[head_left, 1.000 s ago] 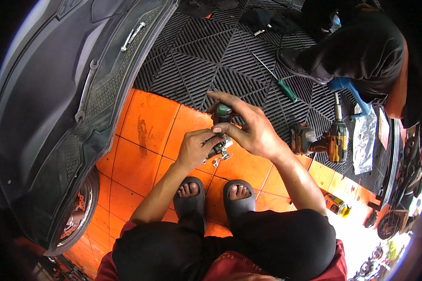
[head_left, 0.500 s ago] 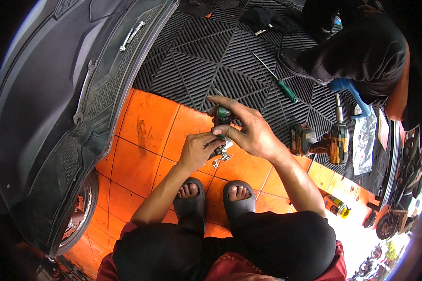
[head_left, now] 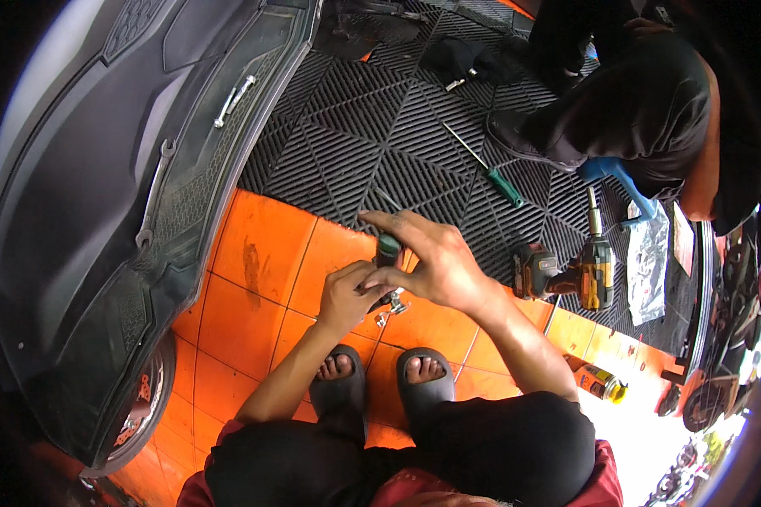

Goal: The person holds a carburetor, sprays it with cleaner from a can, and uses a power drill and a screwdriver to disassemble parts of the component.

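Note:
My left hand (head_left: pixel 345 297) is closed around a small dark-and-silver metal part (head_left: pixel 393 306), whose shiny bracket pokes out below the fingers. Above it, a green and black handle (head_left: pixel 388 247), like a screwdriver's, stands nearly upright. My right hand (head_left: pixel 440 264) is curled around this handle, its index finger stretched out over the top. The right thumb meets the fingers of the left hand. Where the handle's lower end meets the metal part is hidden by my fingers.
At left, a dark scooter panel (head_left: pixel 93 169) carries a double-ended wrench (head_left: pixel 156 190) and a socket tool (head_left: pixel 234 101). A green screwdriver (head_left: pixel 505 188), cordless impact driver (head_left: pixel 596 275) and plastic bag (head_left: pixel 648 270) lie on the black mat (head_left: pixel 347 110). A co-worker's leg (head_left: pixel 617 118) is upper right; a spray can (head_left: pixel 602 383) lies lower right.
Both hands and the held pieces have come slightly lower and left in view. The right hand has tilted down over the handle. The whole view has shifted a little too.

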{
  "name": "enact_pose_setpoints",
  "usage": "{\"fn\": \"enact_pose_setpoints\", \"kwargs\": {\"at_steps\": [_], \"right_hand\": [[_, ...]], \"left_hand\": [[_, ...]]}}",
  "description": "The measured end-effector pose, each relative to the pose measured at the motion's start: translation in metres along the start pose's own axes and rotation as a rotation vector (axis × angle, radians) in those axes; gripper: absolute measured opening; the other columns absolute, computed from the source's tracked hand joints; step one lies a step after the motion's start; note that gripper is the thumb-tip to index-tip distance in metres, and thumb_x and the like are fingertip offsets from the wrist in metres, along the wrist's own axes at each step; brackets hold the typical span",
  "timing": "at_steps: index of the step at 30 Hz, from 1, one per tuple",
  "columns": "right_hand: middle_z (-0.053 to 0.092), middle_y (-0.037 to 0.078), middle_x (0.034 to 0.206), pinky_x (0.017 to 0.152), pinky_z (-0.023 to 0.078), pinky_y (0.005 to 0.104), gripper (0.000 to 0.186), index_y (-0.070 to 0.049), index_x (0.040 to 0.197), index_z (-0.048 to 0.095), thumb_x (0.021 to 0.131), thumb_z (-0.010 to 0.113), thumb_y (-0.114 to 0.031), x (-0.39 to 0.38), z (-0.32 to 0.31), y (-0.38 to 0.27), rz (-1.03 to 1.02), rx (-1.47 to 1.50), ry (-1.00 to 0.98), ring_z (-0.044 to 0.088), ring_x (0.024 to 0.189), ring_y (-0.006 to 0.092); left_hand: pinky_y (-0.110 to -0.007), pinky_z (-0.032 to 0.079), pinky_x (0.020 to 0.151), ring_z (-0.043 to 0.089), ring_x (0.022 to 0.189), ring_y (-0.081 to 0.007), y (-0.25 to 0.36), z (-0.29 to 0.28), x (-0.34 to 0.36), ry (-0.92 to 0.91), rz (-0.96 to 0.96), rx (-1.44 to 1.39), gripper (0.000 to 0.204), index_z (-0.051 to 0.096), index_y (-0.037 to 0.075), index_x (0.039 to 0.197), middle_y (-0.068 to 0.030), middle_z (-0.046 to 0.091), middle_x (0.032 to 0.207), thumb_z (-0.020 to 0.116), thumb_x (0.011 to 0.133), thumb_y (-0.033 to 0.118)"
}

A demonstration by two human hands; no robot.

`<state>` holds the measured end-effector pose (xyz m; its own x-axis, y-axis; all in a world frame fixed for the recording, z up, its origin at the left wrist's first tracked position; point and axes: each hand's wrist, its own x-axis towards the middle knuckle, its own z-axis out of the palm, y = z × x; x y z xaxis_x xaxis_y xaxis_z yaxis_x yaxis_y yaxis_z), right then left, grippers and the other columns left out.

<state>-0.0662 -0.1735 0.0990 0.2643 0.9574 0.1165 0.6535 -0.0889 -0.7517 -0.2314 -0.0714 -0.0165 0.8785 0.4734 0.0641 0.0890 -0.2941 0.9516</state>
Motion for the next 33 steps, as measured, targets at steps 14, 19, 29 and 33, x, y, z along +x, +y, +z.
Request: {"fn": "enact_pose_setpoints", "kwargs": {"at_steps": [14, 19, 29, 33], "right_hand": [[0.059, 0.017, 0.131, 0.09, 0.053, 0.0425, 0.06, -0.001, 0.133, 0.059, 0.077, 0.077, -0.016, -0.006, -0.011, -0.005, -0.116, 0.077, -0.055, 0.064, 0.111, 0.0326], [0.063, 0.017, 0.122, 0.091, 0.051, 0.0452, 0.061, -0.001, 0.132, 0.059, 0.077, 0.077, -0.019, -0.002, -0.016, -0.028, -0.127, -0.181, -0.072, 0.065, 0.108, 0.0328], [0.064, 0.015, 0.113, 0.094, 0.049, 0.0445, 0.065, -0.004, 0.135, 0.058, 0.075, 0.076, -0.02, -0.006, -0.015, -0.019, -0.004, -0.036, -0.129, 0.063, 0.107, 0.0348], [0.065, 0.016, 0.118, 0.099, 0.049, 0.0443, 0.069, -0.005, 0.14, 0.055, 0.076, 0.076, -0.018, -0.002, -0.015, -0.028, -0.062, -0.115, -0.087, 0.063, 0.113, 0.0346]], "left_hand": [[-0.034, 0.055, 0.065, 0.069, 0.074, -0.0231, 0.004, 0.01, -0.011, 0.015, 0.048, 0.023, 0.019, 0.067, 0.001, 0.095, -0.0106, 0.068, 0.085, 0.077, 0.079, -0.001], [-0.035, 0.056, 0.068, 0.071, 0.077, -0.0269, -0.011, 0.016, -0.021, 0.071, 0.04, -0.049, 0.017, 0.067, 0.001, 0.094, -0.0115, 0.068, 0.084, 0.076, 0.079, 0.0], [-0.037, 0.057, 0.071, 0.073, 0.083, -0.0289, 0.013, 0.011, -0.018, -0.01, -0.062, 0.068, 0.022, 0.069, 0.001, 0.102, -0.015, 0.073, 0.098, 0.074, 0.08, -0.001], [-0.038, 0.057, 0.073, 0.073, 0.087, -0.0307, 0.0, 0.013, -0.026, 0.032, -0.1, 0.019, 0.025, 0.069, 0.0, 0.106, -0.0163, 0.073, 0.101, 0.074, 0.081, -0.001]]}}
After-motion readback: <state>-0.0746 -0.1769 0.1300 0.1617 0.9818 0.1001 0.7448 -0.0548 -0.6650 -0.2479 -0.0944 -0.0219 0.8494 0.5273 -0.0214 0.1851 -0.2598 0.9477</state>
